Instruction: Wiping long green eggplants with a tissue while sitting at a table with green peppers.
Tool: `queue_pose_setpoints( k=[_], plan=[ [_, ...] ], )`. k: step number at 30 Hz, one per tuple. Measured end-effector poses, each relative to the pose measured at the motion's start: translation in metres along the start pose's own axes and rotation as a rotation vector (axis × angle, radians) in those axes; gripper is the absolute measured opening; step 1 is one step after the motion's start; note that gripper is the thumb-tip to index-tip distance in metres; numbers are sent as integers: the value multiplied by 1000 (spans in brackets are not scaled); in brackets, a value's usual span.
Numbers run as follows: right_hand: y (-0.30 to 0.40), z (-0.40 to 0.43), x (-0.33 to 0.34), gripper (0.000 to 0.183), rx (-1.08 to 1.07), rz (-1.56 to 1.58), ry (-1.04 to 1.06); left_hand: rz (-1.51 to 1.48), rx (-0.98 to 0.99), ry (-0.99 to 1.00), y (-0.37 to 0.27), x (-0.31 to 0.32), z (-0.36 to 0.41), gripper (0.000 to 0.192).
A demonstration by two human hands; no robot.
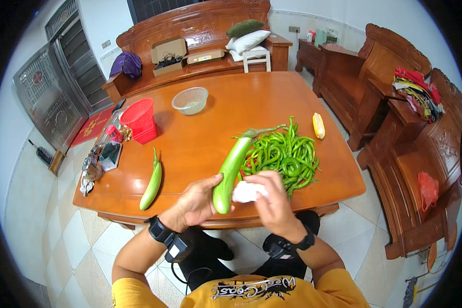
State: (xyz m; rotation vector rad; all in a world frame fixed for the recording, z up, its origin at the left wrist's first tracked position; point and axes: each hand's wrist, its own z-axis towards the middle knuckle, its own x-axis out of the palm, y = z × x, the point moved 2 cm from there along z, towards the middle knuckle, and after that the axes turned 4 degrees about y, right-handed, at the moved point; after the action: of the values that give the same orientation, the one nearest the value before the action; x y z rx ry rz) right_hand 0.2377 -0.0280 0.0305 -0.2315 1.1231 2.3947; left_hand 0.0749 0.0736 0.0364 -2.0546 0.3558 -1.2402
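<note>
My left hand (198,202) holds a long light-green eggplant (231,173) near its lower end, its stem pointing away from me over the table. In my right hand (273,204) is a crumpled white cloth or tissue (249,191), close against the eggplant's right side. Beyond my right hand lies a heap of long green chili peppers (285,154) with some red ones at its left edge. A smaller green eggplant (152,184) rests on the wooden table to the left. An ear of yellow corn (318,126) lies right of the peppers.
Red plastic baskets (139,119) and a pale mesh basket (190,101) stand on the far left part of the wooden table (246,88). Jars and a dark box (111,155) crowd its left edge. A white stool (257,57) and carved wooden benches (392,142) surround the table.
</note>
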Motion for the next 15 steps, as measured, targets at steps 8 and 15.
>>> queue_pose_setpoints(
  k=[8, 15],
  plan=[
    [-14, 16, 12, 16, -75, -207, -126, -27, -76, 185, 33, -11, -19, 39],
    [3, 9, 9, 19, -51, -177, -66, -5, -95, 221, 48, 0, -26, 41]
  ],
)
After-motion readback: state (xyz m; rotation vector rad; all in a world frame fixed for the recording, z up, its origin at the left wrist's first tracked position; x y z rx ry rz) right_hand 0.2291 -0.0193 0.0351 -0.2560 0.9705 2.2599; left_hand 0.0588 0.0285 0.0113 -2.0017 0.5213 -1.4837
